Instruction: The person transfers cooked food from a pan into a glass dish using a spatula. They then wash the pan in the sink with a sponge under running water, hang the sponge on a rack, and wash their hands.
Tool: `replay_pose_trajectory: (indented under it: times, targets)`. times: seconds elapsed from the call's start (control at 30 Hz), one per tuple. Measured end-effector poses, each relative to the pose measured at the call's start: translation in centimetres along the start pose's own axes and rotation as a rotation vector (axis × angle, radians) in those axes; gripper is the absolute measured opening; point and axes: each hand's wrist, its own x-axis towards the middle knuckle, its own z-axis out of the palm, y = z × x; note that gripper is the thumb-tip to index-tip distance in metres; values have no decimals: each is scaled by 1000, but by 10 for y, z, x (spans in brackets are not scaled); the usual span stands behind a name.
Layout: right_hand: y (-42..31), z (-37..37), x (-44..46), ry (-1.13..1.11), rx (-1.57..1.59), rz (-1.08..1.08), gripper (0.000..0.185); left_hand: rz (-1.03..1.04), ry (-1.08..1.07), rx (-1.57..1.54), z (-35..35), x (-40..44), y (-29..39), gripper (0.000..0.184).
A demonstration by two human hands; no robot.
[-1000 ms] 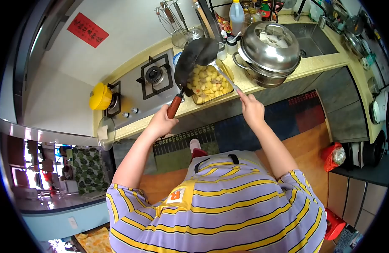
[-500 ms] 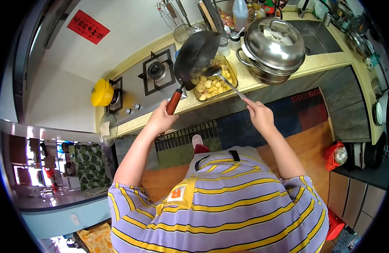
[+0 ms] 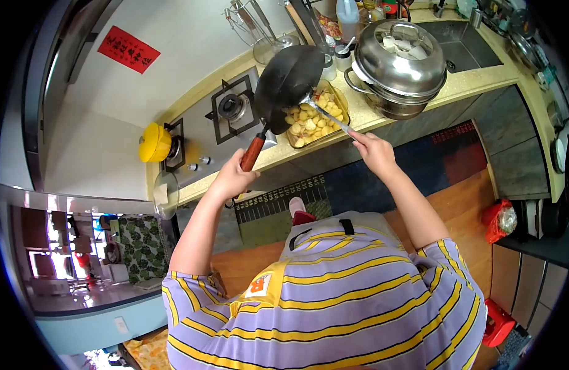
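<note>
My left hand (image 3: 234, 177) is closed around the reddish-brown wooden handle of a black wok (image 3: 289, 77). The wok is tipped on its side, its rim over the left part of a rectangular glass dish (image 3: 345, 123). Chunks of yellow potato (image 3: 312, 123), with some reddish bits, fill the dish. In my right hand (image 3: 374, 154) is the handle of a long metal spatula (image 3: 329, 114). The spatula's head lies at the wok's lower inner wall, partly hidden there.
A lidded steel steamer pot (image 3: 400, 68) stands right of the dish, before the sink (image 3: 466, 46). To the left are the gas stove (image 3: 226, 120) and a yellow pot (image 3: 155, 143). Condiment jars (image 3: 342, 58) and a utensil rack (image 3: 275, 44) line the wall.
The spatula's head has moved from above the potatoes up and left against the wok. My right hand has shifted slightly left and up. The wok stays tipped.
</note>
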Motion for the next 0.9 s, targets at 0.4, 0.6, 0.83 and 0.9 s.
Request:
replay_pose_trajectory:
  times: [0.4,0.6,0.83,0.9]
  targets:
    - [2,-59,3,-6,31,-131,31,-33,-84,-153,-14,12,-17,37]
    - [-18,-28,32,-63,233,-23,34,-26,-130,-170,-19,16,-22,41]
    - [34,-4,13,-147,59,-49,33,-30,-134,-283,-24,9,-22,39]
    - [36,-7,16,-104,113,-36,33,-25,-125,-274,-25,11,-26,39]
